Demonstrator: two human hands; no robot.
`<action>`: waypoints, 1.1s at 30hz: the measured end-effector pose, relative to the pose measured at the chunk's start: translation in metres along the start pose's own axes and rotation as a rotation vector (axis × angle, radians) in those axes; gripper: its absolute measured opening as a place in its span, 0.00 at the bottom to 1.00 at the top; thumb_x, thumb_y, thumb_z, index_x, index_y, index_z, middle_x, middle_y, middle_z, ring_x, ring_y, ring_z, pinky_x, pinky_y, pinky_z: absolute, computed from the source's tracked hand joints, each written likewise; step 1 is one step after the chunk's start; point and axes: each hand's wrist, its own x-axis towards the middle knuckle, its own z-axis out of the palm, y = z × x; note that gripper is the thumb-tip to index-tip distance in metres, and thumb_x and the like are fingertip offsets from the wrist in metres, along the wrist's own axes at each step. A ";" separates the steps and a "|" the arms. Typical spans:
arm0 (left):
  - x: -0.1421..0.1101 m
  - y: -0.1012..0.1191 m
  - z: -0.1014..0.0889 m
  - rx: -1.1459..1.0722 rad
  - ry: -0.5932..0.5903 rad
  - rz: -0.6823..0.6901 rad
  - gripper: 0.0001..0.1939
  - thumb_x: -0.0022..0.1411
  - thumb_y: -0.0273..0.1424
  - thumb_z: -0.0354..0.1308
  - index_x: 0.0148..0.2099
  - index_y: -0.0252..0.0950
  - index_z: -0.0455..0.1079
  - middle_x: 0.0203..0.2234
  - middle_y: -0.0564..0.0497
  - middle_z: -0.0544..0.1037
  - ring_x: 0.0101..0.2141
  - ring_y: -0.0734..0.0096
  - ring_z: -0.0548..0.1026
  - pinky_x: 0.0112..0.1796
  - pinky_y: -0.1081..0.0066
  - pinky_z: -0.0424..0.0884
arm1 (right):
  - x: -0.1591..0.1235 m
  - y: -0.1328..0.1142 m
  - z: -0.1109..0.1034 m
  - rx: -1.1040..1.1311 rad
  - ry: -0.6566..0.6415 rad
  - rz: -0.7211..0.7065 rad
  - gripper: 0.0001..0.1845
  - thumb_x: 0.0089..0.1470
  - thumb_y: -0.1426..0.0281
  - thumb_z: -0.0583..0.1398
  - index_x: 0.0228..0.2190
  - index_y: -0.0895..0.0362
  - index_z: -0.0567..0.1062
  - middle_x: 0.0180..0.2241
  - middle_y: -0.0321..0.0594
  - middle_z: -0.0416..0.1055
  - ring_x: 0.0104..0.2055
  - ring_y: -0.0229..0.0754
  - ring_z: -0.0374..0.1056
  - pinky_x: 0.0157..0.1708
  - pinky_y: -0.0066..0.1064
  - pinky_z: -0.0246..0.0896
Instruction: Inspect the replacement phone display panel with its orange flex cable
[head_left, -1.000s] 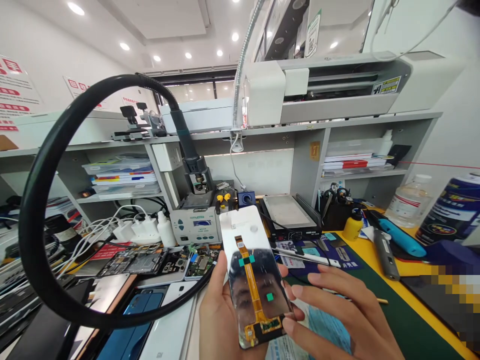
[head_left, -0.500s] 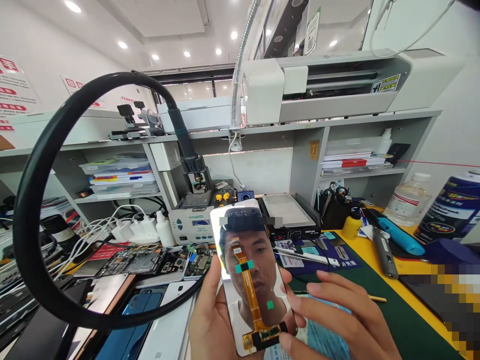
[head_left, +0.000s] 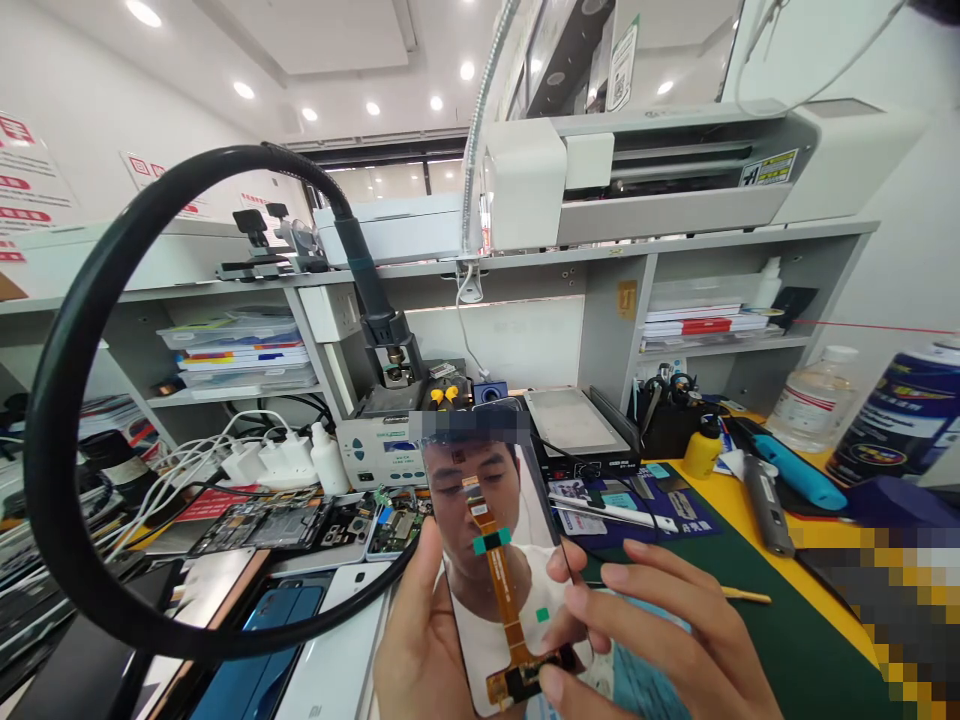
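Observation:
My left hand [head_left: 420,630] holds a phone screen assembly [head_left: 457,590], tilted, its thumb along the left edge and fingertips showing past the right edge. The shiny back reflects a person. An orange flex cable [head_left: 506,595] runs down it, with green tape [head_left: 491,541] across the upper part and a small dark circuit section [head_left: 532,678] at the bottom. Over the lower right of the screen is my right hand [head_left: 660,630], fingers spread. Its thumb tip touches the circuit section and a fingertip meets the right edge. A blue patterned thing [head_left: 649,685] is partly hidden below.
Phones [head_left: 259,650] and opened phone boards [head_left: 266,525] lie at left, under a looping black hose [head_left: 52,450]. Behind stand a control unit [head_left: 375,450] and a flat heating plate [head_left: 581,425]. A yellow bottle [head_left: 703,447], grey tool [head_left: 769,510] and large can [head_left: 904,420] stand or lie right.
The screen has tilted slightly, so its reflection has shifted left and up. My right hand has moved a little left, its thumb farther onto the circuit section.

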 end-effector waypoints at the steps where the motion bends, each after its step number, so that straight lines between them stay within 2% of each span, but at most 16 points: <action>1: 0.000 0.000 -0.001 0.002 -0.023 -0.011 0.27 0.60 0.53 0.54 0.35 0.36 0.82 0.31 0.40 0.83 0.32 0.50 0.81 0.42 0.53 0.75 | 0.000 0.000 0.000 -0.006 -0.001 0.008 0.11 0.64 0.69 0.61 0.35 0.45 0.83 0.48 0.31 0.72 0.54 0.44 0.64 0.66 0.36 0.51; 5: 0.000 0.000 -0.005 0.023 -0.050 -0.019 0.28 0.61 0.53 0.53 0.38 0.34 0.82 0.35 0.38 0.83 0.41 0.42 0.80 0.48 0.49 0.72 | -0.003 0.008 -0.005 -0.033 -0.038 -0.037 0.09 0.61 0.71 0.63 0.37 0.45 0.84 0.49 0.34 0.70 0.55 0.48 0.63 0.65 0.41 0.52; 8: 0.001 0.000 -0.006 0.001 -0.035 -0.011 0.28 0.60 0.54 0.54 0.38 0.35 0.82 0.36 0.39 0.83 0.41 0.42 0.80 0.48 0.49 0.72 | -0.005 0.012 -0.008 -0.043 -0.068 -0.084 0.10 0.60 0.72 0.64 0.38 0.46 0.84 0.49 0.35 0.70 0.54 0.49 0.63 0.65 0.44 0.52; 14: -0.004 0.002 -0.006 -0.001 -0.004 0.003 0.25 0.65 0.47 0.52 0.49 0.33 0.80 0.37 0.39 0.84 0.43 0.43 0.80 0.50 0.47 0.71 | -0.005 0.007 -0.005 -0.019 -0.052 -0.045 0.10 0.62 0.70 0.61 0.39 0.45 0.84 0.49 0.35 0.70 0.53 0.47 0.63 0.65 0.42 0.51; 19: -0.008 0.006 -0.005 0.005 0.100 0.003 0.23 0.67 0.44 0.53 0.49 0.31 0.79 0.39 0.38 0.83 0.39 0.49 0.81 0.47 0.52 0.73 | -0.005 0.006 -0.001 -0.038 -0.040 -0.023 0.11 0.61 0.71 0.62 0.37 0.45 0.84 0.49 0.35 0.70 0.54 0.48 0.63 0.63 0.43 0.55; 24: -0.005 0.007 0.008 0.017 0.219 -0.048 0.30 0.68 0.49 0.48 0.45 0.27 0.80 0.38 0.33 0.82 0.36 0.50 0.81 0.40 0.53 0.76 | -0.006 0.008 -0.001 -0.043 -0.052 -0.056 0.13 0.58 0.76 0.63 0.37 0.45 0.84 0.50 0.35 0.70 0.54 0.48 0.63 0.64 0.44 0.53; 28: -0.003 0.007 0.015 -0.009 0.254 -0.053 0.32 0.69 0.48 0.45 0.40 0.28 0.81 0.33 0.35 0.83 0.35 0.52 0.81 0.40 0.54 0.76 | -0.005 0.005 -0.001 -0.039 -0.052 -0.047 0.12 0.60 0.73 0.62 0.37 0.45 0.84 0.50 0.36 0.70 0.53 0.48 0.64 0.64 0.43 0.53; 33: -0.003 0.008 0.010 0.035 0.248 -0.086 0.31 0.68 0.50 0.48 0.45 0.26 0.80 0.36 0.36 0.83 0.34 0.52 0.82 0.40 0.55 0.76 | -0.005 0.001 0.003 0.003 -0.040 -0.002 0.08 0.61 0.69 0.62 0.39 0.46 0.83 0.52 0.36 0.69 0.55 0.48 0.63 0.64 0.43 0.53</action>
